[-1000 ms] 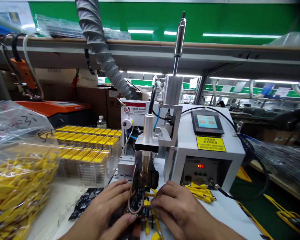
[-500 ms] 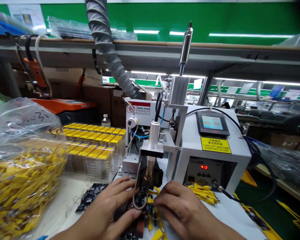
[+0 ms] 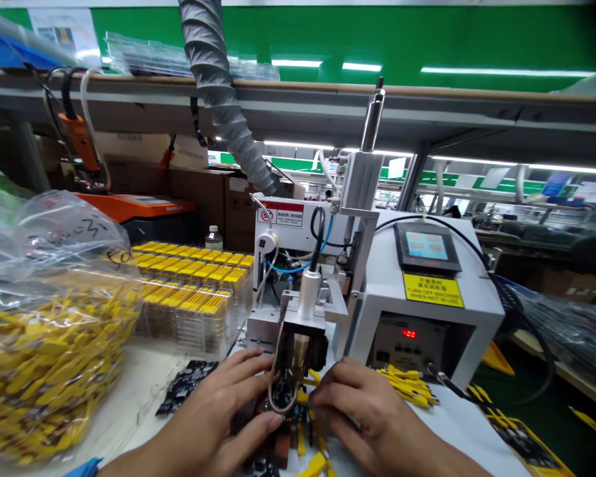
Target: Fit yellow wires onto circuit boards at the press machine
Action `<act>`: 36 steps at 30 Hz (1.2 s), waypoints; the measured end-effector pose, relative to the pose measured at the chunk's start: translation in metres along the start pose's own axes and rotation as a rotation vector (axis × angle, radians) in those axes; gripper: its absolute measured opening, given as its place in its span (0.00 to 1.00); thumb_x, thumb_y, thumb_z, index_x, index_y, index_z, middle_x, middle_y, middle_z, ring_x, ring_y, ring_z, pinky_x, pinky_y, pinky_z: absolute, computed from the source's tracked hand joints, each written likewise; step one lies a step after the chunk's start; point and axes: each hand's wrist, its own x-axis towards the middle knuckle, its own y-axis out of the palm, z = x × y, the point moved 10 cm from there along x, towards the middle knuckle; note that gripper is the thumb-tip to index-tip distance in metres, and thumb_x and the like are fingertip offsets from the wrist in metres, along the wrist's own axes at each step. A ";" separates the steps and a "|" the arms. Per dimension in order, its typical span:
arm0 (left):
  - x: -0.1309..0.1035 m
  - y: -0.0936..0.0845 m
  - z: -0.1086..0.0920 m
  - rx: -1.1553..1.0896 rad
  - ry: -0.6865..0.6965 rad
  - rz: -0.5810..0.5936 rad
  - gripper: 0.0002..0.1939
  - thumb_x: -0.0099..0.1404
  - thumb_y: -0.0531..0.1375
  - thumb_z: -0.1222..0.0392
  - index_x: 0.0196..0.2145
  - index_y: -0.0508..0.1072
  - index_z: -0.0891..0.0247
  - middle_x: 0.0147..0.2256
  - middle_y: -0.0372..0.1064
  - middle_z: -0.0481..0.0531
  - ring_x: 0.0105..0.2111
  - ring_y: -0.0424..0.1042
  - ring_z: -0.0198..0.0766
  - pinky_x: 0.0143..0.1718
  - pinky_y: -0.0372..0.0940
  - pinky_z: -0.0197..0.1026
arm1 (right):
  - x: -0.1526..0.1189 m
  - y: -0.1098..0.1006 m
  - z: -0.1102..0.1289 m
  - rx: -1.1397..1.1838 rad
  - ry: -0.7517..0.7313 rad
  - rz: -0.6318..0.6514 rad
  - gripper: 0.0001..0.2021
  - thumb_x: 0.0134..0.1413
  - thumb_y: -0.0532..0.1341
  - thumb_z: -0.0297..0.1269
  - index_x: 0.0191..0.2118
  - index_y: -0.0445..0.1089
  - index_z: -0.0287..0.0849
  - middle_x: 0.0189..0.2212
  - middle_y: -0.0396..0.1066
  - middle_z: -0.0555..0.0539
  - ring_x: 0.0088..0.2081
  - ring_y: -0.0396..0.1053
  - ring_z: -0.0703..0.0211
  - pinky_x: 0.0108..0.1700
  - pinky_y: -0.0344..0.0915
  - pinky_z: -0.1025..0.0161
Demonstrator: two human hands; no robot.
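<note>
Workbench machine label (image 3: pixel 432 289) "TURN OFF MACHINE"; hands (image 3: pixel 298 414) press, seemingly, circuit board (image 3: pixel 283 395).

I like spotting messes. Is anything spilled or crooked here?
Nothing looks spilled or broken. A small heap of loose yellow parts lies untidily in front of the white machine, unlike the neat trays on the left.

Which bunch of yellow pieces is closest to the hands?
The few yellow pieces between the left hand and right hand, under the machine head. The bagged pile, stacked trays and loose heap lie farther off.
</note>
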 end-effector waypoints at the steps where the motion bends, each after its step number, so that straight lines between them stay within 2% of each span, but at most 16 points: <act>1: 0.000 0.000 0.000 -0.002 0.000 -0.001 0.21 0.67 0.62 0.57 0.57 0.71 0.52 0.55 0.73 0.51 0.55 0.72 0.46 0.56 0.67 0.51 | 0.000 0.000 0.000 0.001 0.000 0.000 0.13 0.61 0.55 0.27 0.40 0.78 0.38 0.34 0.74 0.40 0.37 0.72 0.52 0.39 0.70 0.60; 15: -0.001 -0.002 -0.002 -0.004 0.043 -0.016 0.23 0.67 0.62 0.60 0.59 0.69 0.52 0.55 0.73 0.51 0.54 0.73 0.47 0.57 0.67 0.51 | 0.003 -0.007 0.006 -0.023 -0.039 -0.037 0.13 0.61 0.54 0.27 0.38 0.77 0.39 0.32 0.74 0.42 0.34 0.72 0.54 0.34 0.69 0.62; 20: -0.001 0.001 -0.001 0.005 0.062 -0.007 0.26 0.66 0.62 0.61 0.61 0.66 0.52 0.55 0.73 0.51 0.55 0.72 0.46 0.57 0.67 0.50 | 0.002 -0.008 0.005 -0.006 -0.027 -0.038 0.12 0.61 0.55 0.27 0.40 0.78 0.39 0.33 0.74 0.41 0.35 0.72 0.54 0.36 0.69 0.62; 28: -0.003 0.000 -0.001 0.005 0.067 -0.021 0.24 0.67 0.61 0.60 0.59 0.67 0.51 0.54 0.74 0.51 0.55 0.72 0.46 0.57 0.67 0.50 | 0.004 -0.008 0.007 -0.006 -0.029 -0.037 0.12 0.62 0.55 0.27 0.39 0.78 0.38 0.33 0.74 0.41 0.35 0.72 0.54 0.36 0.69 0.62; 36: -0.005 0.005 0.003 0.014 0.066 0.021 0.25 0.67 0.61 0.60 0.61 0.65 0.51 0.56 0.72 0.49 0.56 0.71 0.46 0.58 0.66 0.51 | 0.003 -0.008 0.007 -0.015 -0.025 -0.046 0.11 0.61 0.56 0.26 0.40 0.77 0.38 0.33 0.75 0.41 0.35 0.73 0.54 0.37 0.70 0.61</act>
